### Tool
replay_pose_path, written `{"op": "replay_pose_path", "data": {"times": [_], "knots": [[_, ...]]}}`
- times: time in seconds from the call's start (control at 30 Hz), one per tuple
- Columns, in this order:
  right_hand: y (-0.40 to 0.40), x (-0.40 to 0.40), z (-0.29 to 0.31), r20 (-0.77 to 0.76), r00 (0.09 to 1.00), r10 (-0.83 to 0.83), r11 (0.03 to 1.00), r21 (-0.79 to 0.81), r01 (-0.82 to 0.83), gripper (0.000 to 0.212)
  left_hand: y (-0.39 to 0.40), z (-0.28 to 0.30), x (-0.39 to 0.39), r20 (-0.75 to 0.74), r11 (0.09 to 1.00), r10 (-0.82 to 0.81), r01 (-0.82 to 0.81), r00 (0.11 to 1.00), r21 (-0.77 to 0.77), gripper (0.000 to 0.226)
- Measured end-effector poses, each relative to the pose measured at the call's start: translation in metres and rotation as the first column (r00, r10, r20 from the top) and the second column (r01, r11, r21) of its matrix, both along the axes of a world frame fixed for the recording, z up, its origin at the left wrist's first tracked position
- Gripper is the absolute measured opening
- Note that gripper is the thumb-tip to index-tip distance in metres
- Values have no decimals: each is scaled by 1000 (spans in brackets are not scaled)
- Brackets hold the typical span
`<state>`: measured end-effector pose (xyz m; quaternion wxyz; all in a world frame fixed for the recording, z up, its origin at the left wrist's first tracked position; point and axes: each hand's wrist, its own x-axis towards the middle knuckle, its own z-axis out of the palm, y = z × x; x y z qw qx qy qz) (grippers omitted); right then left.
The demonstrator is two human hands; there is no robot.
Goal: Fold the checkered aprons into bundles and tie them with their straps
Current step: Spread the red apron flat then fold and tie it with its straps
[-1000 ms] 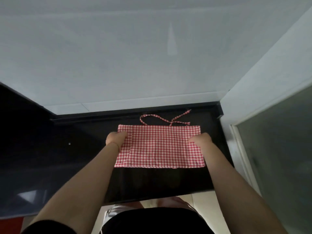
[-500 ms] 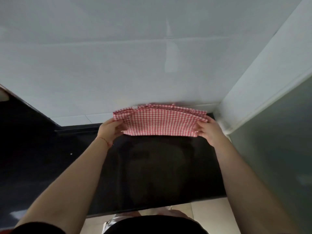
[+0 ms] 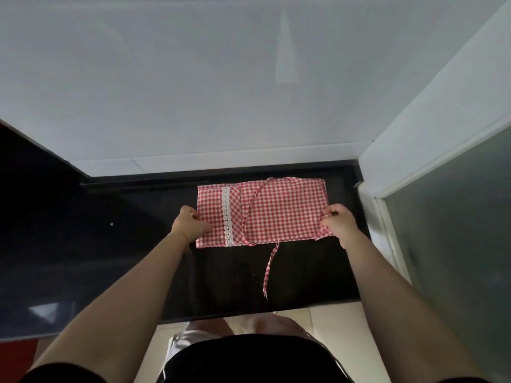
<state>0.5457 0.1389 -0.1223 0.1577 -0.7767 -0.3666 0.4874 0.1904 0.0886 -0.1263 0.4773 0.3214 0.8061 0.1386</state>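
Observation:
A red-and-white checkered apron (image 3: 279,214), folded into a wide rectangle, lies flat on the black countertop (image 3: 221,286). A white lace strip (image 3: 227,217) runs down its left part. One strap crosses the top face, and another strap (image 3: 269,269) trails off the near edge toward me. My left hand (image 3: 190,223) pinches the apron's left edge. At the right edge my right hand (image 3: 336,223) pinches the near right corner, which is slightly lifted and creased.
A white wall (image 3: 249,92) rises behind the counter. Another white wall and a frosted glass panel (image 3: 456,258) close off the right side. The counter continues to the left (image 3: 55,230). Pale floor tiles (image 3: 331,322) show below the front edge.
The apron was lying flat, then both hands lifted it up against the wall. It has been flipped over and laid back down, with the lace strip and straps now on top.

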Motion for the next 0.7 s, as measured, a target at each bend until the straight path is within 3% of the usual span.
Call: {"op": "replay_pose_path", "data": {"times": [0.07,0.13,0.2,0.27,0.37,0.43,0.47,0.5,0.53,0.57,0.6,0.63,0.67,0.7], "knots": [[3,-11,5,370,914,166,982,22,-187,11,5,5,8,-293,985,-172,171,940,-30,43],[3,-24,10,624,756,198,943,88,-320,6,7,11,21,-521,951,-193,289,832,111,28],[6,-39,13,606,777,170,882,258,-394,11,14,17,44,-457,917,-200,329,867,224,18],[6,-54,10,500,804,323,805,302,-511,4,19,19,69,-306,911,-322,381,896,156,25],[-2,-72,5,456,633,626,648,146,-747,43,22,17,96,-167,913,-371,392,914,117,15],[-2,-72,-2,447,589,673,628,75,-775,56,24,22,102,41,918,-354,338,934,209,7],[-1,-71,-4,454,587,670,628,74,-775,56,26,28,101,156,887,-434,390,887,249,7],[2,-68,-10,424,604,675,637,79,-767,53,28,39,101,250,816,-575,522,779,249,9],[5,-65,-8,365,649,668,664,101,-741,48,28,51,101,332,692,-715,691,616,209,11],[8,-66,-4,206,767,608,755,147,-639,42,28,62,104,411,532,-799,835,439,142,15],[12,-66,-2,139,807,574,788,178,-590,36,27,72,107,476,369,-830,926,291,77,21],[15,-64,-1,99,823,560,803,182,-568,33,28,76,111,521,266,-826,964,214,25,26],[17,-62,4,111,793,599,780,143,-609,35,29,77,112,541,247,-814,969,212,-8,28],[18,-58,6,93,796,598,790,97,-605,38,29,76,114,524,285,-814,958,251,-17,29]]}}
